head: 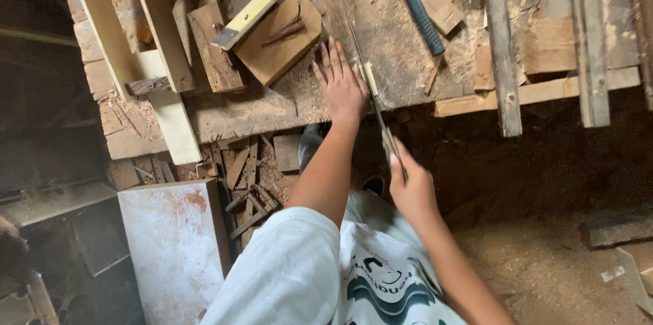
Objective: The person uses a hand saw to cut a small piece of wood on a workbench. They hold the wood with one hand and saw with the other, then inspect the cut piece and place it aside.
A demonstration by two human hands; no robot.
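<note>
My left hand (340, 83) lies flat, fingers spread, on a dusty wooden workbench (272, 104) near its front edge. My right hand (410, 185) grips the handle of a hand saw (373, 97), whose thin blade runs up across the bench just to the right of my left hand. The blade passes a small pale strip of wood (369, 78) beside my fingers. Sawdust covers the bench around the blade.
A square wooden board (279, 39) with a dark metal piece on it and a yellow-edged bar (246, 18) lie left of my hand. A blue-handled tool (416, 9), wood offcuts and planks (500, 46) sit to the right. A white panel (173, 243) leans below.
</note>
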